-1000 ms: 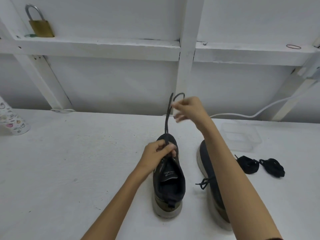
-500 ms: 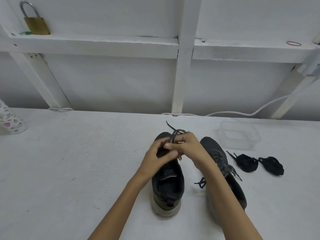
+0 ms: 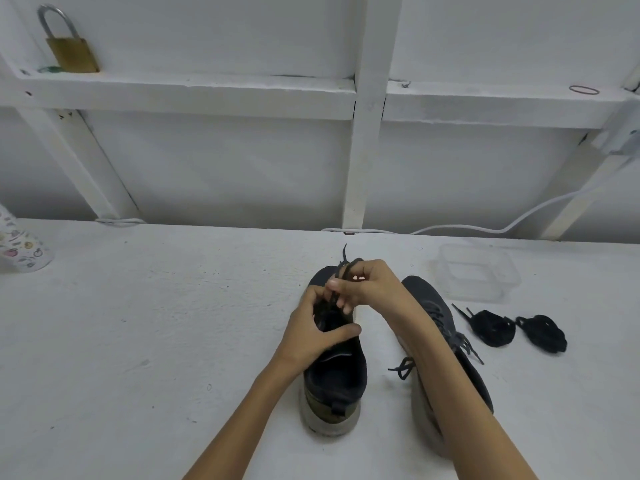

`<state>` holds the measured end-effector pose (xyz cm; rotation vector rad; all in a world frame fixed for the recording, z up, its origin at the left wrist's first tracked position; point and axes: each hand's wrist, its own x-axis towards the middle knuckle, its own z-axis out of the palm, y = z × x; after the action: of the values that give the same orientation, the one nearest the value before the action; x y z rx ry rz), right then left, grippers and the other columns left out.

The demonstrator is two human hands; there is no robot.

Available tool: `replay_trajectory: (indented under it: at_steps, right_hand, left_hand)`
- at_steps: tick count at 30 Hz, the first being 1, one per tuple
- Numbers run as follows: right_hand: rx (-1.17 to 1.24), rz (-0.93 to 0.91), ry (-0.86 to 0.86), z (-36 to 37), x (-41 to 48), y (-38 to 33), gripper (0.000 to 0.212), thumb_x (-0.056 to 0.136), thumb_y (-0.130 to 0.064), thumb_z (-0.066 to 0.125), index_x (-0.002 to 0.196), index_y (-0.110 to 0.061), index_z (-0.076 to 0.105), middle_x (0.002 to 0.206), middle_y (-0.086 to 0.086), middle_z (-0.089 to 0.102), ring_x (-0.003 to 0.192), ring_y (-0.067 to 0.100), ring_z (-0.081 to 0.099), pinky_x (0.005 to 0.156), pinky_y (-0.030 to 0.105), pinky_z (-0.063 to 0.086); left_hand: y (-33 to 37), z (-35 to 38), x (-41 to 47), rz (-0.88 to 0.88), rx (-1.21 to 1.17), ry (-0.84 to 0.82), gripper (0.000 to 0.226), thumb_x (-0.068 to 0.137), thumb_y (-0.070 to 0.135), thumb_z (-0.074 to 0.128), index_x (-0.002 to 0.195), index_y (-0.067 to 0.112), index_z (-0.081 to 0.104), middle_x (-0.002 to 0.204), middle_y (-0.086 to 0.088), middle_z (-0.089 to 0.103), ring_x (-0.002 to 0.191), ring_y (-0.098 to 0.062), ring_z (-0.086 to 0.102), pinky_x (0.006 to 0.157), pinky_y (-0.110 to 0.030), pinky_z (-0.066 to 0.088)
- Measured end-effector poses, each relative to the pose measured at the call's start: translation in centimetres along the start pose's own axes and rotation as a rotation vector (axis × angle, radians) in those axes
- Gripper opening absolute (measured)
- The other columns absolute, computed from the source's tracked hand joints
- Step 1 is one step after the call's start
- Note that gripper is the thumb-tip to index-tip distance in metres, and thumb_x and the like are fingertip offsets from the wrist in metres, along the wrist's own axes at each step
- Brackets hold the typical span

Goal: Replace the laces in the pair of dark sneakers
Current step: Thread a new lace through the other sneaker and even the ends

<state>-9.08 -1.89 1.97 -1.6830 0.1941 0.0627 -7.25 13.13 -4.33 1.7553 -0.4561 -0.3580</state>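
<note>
Mid-frame, the left hand (image 3: 311,327) held a dark shoe (image 3: 337,379); the right hand (image 3: 367,289) pinched its lace (image 3: 346,265). A second shoe (image 3: 429,303) lay just right.

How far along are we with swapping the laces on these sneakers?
Done: nothing looks finished yet. In hand: the left hand grips the upright sneaker while the right hand pinches its lace at the toe end, apparently working it through the eyelets. Left: the other sneaker is laced up, and a lace bundle and a second bundle lie untouched beside it.
</note>
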Motion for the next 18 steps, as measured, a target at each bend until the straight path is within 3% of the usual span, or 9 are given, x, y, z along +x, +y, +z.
replay_trajectory:
  at_steps: [4, 7, 10, 13, 18]
  right_hand:
    - [-0.014, 0.004, 0.038, -0.1, 0.4, -0.7, 0.023, 0.079, -0.003, 0.077, 0.091, 0.010, 0.063, 0.073, 0.012, 0.068, 0.062, 0.018, 0.065, 0.060, 0.025, 0.054]
    - [-0.086, 0.015, 0.050, -0.1, 0.7, -1.2, 0.019, 0.077, 0.007, 0.069, 0.094, 0.002, 0.062, 0.085, 0.005, 0.067, 0.064, 0.016, 0.064, 0.061, 0.027, 0.055]
    - [-0.193, 0.018, 0.078, -0.4, 0.8, -1.4, 0.031, 0.077, 0.009, 0.061, 0.102, -0.009, 0.064, 0.099, 0.008, 0.064, 0.073, 0.023, 0.064, 0.056, 0.026, 0.053]
    - [-0.288, 0.039, 0.125, -1.4, 0.7, -1.3, 0.040, 0.078, 0.009, 0.058, 0.112, -0.011, 0.061, 0.097, 0.010, 0.060, 0.062, 0.025, 0.062, 0.046, 0.024, 0.048]
    - [-0.558, 0.063, 0.311, -4.8, 0.3, 0.0, 0.053, 0.079, 0.006, 0.049, 0.125, -0.021, 0.051, 0.093, 0.001, 0.057, 0.062, 0.021, 0.059, 0.054, 0.029, 0.047]
  left_hand:
    - [0.7, 0.3, -0.8, 0.086, -0.121, 0.060, 0.039, 0.069, 0.037, 0.079, 0.099, 0.023, 0.058, 0.100, 0.005, 0.069, 0.101, -0.013, 0.065, 0.090, -0.028, 0.052]
    - [1.7, -0.1, -0.6, 0.068, -0.190, 0.043, 0.022, 0.077, 0.027, 0.078, 0.094, 0.021, 0.065, 0.095, 0.000, 0.072, 0.097, -0.018, 0.067, 0.090, -0.032, 0.053]
    - [2.1, -0.8, -0.4, 0.035, -0.246, 0.038, 0.012, 0.084, 0.011, 0.072, 0.096, 0.010, 0.070, 0.090, 0.001, 0.074, 0.089, -0.012, 0.068, 0.082, -0.023, 0.053]
    - [1.9, -1.5, -0.4, 0.008, -0.259, 0.093, 0.012, 0.086, 0.008, 0.069, 0.098, 0.010, 0.070, 0.086, 0.003, 0.072, 0.085, -0.008, 0.066, 0.076, -0.017, 0.051]
    - [0.8, -3.2, -0.7, -0.080, -0.437, 0.221, 0.013, 0.088, 0.005, 0.064, 0.101, 0.006, 0.068, 0.089, -0.008, 0.070, 0.090, -0.018, 0.065, 0.092, -0.031, 0.052]
